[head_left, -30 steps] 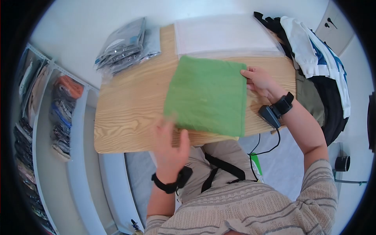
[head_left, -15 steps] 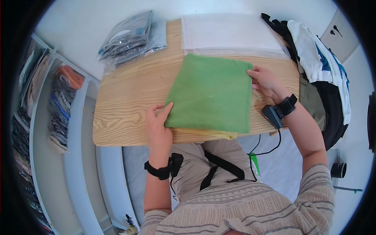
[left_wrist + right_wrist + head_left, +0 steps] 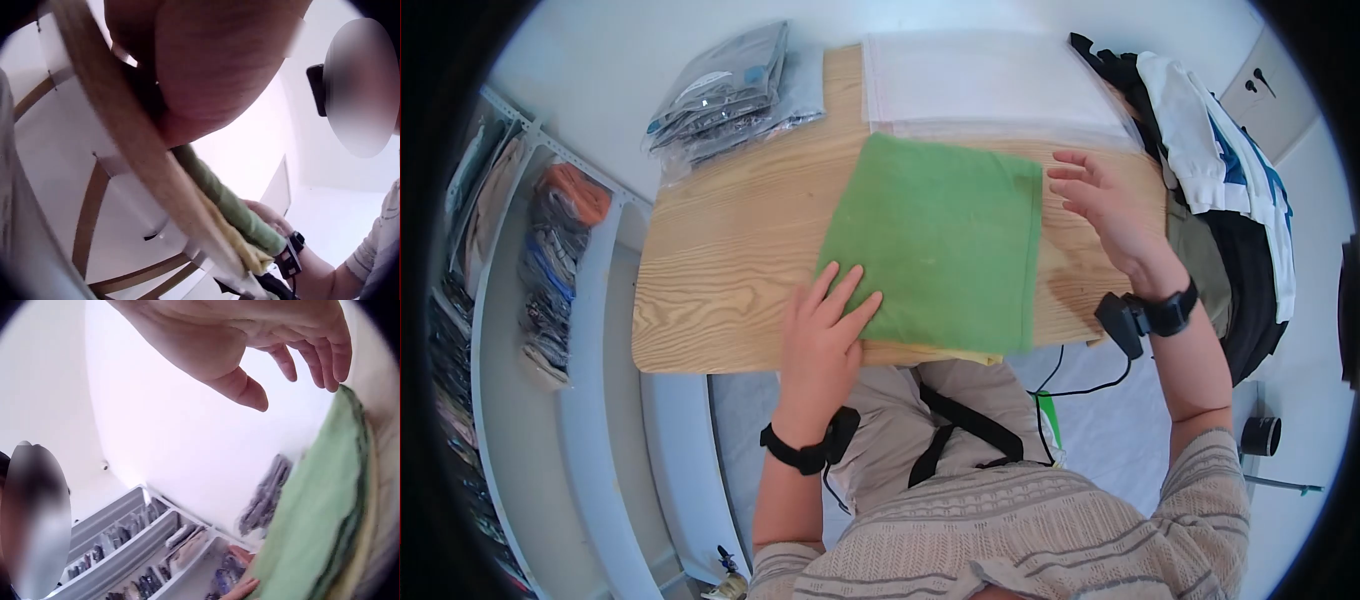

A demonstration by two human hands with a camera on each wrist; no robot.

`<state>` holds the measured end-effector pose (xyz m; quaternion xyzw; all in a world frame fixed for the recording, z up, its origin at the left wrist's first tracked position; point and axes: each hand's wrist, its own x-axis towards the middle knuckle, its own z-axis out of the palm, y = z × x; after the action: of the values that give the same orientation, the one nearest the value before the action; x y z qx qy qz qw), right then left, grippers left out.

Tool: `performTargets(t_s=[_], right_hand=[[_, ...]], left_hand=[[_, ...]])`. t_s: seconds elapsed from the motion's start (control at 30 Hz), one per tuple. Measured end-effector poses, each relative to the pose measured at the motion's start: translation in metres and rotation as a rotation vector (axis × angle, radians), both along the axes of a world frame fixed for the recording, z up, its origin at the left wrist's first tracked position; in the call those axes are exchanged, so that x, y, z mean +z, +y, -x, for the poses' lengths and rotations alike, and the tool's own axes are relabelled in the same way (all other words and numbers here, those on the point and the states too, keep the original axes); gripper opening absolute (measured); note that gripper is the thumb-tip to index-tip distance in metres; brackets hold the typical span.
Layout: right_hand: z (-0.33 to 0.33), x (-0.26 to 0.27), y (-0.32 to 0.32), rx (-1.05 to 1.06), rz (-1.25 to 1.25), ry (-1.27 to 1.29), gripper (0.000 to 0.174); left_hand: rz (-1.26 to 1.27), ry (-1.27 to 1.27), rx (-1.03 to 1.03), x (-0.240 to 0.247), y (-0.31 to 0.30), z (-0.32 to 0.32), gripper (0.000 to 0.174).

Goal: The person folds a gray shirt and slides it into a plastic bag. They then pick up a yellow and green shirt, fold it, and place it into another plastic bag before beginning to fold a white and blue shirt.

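Observation:
A folded green cloth lies flat at the front of the wooden table. Beneath its near edge a strip of yellow cloth peeks out; the left wrist view shows the yellow layer at the table's edge. My left hand rests on the green cloth's near left corner, its fingers spread and fairly straight. Just beyond the right edge of the cloth, my right hand is raised with loosely bent fingers and holds nothing. In the right wrist view its fingertips appear right at the cloth's upper corner.
Bagged grey garments are piled at the back left. Flat clear plastic bags lie along the back. Several clothes hang over the table's right side. Shelves of packed clothing stand at left. A cable hangs from the right wrist camera.
My right hand has let go of the green cloth's right edge and moved off to the right. My left hand came to the cloth's left edge, then slid its fingers onto the top.

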<state>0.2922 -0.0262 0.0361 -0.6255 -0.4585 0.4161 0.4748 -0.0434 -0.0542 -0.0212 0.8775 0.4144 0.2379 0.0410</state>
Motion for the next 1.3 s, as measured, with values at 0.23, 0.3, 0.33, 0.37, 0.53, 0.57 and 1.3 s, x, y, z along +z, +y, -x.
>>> performTargets(t_s=[0.23,0.3,0.33,0.37,0.53,0.57,1.3], right_hand=[[0.063,0.08,0.039,0.543,-0.022,-0.254,0.035],[0.083,0.088,0.068,0.643,0.114,-0.432,0.035],[0.089,0.081,0.088,0.674,0.146,-0.519,0.036],[0.094,0.071,0.11,0.684,0.116,-0.579,0.037],[0.123,0.02,0.177,0.616,0.111,-0.797,0.037],[0.124,0.015,0.181,0.684,0.163,-0.672,0.035],[0.152,-0.015,0.061,0.846,-0.068,-1.305,0.071]], left_hand=[[-0.083,-0.068,-0.024,0.014,-0.008,-0.035,0.051],[-0.016,-0.057,-0.043,-0.004,-0.008,-0.033,0.048],[-0.033,-0.061,-0.04,-0.005,-0.009,-0.033,0.048],[-0.05,-0.075,-0.038,-0.006,-0.01,-0.033,0.047],[-0.088,-0.142,-0.023,-0.01,-0.009,-0.029,0.041],[-0.091,-0.182,-0.023,-0.01,-0.01,-0.029,0.036],[-0.09,-0.467,0.01,-0.02,-0.01,-0.026,0.013]])
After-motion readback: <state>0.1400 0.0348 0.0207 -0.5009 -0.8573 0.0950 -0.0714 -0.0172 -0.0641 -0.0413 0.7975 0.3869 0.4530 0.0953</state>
